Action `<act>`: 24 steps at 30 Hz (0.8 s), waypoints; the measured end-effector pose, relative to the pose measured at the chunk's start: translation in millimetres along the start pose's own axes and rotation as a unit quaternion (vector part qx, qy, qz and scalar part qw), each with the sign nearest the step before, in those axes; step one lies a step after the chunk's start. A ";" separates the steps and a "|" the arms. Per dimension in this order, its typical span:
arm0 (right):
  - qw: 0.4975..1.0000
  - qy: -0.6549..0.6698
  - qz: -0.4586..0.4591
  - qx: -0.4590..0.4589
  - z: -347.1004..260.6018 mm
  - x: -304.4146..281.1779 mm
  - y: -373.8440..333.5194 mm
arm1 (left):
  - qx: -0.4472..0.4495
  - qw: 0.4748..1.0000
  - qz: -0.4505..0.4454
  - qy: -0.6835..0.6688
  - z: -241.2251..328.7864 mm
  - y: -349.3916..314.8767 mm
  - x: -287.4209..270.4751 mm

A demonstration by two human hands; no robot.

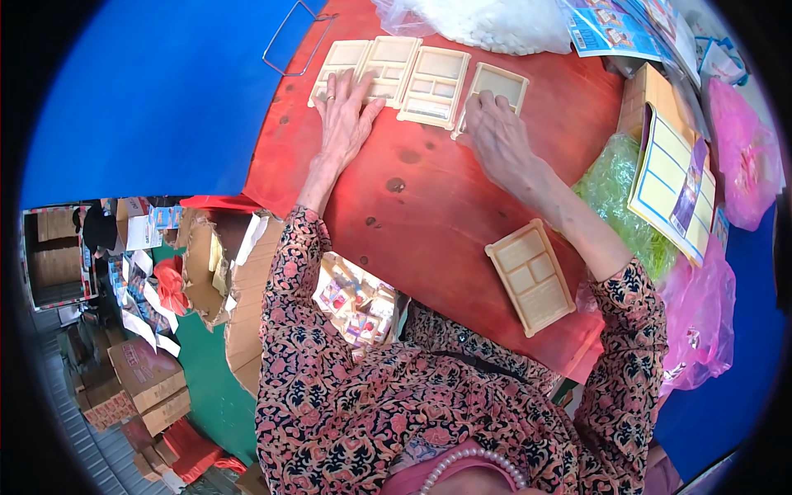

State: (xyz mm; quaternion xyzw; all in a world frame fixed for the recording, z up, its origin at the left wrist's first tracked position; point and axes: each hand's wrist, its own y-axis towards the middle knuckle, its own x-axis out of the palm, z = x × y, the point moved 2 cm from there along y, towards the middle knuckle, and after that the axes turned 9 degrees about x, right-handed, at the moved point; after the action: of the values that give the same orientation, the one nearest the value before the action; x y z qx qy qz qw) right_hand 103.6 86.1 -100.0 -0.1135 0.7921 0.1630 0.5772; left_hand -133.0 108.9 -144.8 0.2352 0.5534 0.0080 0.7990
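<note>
A row of small cream plastic trays with moulded compartments lies at the far side of the red table. My left hand rests with spread fingers over the near part of the leftmost tray and the second tray. Beside them, the third tray lies untouched. At the right end of the row, my right hand is closed over the near part of the fourth tray; its curled fingertips hide whatever they grip. A separate cream tray lies nearer me, below my right forearm.
A clear bag of white pieces sits at the table's far edge. Printed cards, a yellow sheet and pink plastic bags crowd the right side. An open box of small packets stands below the near edge. Cartons stack at lower left.
</note>
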 end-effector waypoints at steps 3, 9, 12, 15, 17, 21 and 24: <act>0.999 0.025 0.025 0.005 2.9 -1.3 1.5 | 0.011 1.000 -0.015 -0.026 -3.0 1.3 1.1; 0.999 0.009 0.011 -0.045 3.4 5.4 1.5 | 0.021 0.998 -0.024 -0.051 -3.7 -5.9 -6.1; 0.999 -0.011 0.001 -0.049 -0.8 10.7 -2.2 | 0.028 0.998 -0.026 -0.059 -3.4 -11.7 -10.1; 0.999 -0.014 0.024 -0.046 -5.0 12.0 -3.7 | 0.043 0.997 -0.025 -0.051 -7.8 -12.3 -9.6; 0.999 -0.015 0.034 -0.034 -5.0 11.4 -6.2 | 0.085 0.995 0.005 -0.042 -9.9 -13.0 -9.8; 0.993 0.009 0.091 -0.074 2.5 -18.4 -11.3 | 0.128 0.988 0.085 0.019 14.3 -11.2 -28.5; 0.988 0.059 0.081 -0.116 16.7 -59.9 -37.5 | 0.105 0.985 0.105 -0.083 61.5 -13.5 -48.0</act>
State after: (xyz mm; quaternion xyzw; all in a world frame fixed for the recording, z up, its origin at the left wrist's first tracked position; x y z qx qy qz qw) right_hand 150.5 57.6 -52.4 -0.1251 0.8070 0.2928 0.4973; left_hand -100.3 61.2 -90.7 0.3743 0.4553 0.0142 0.8077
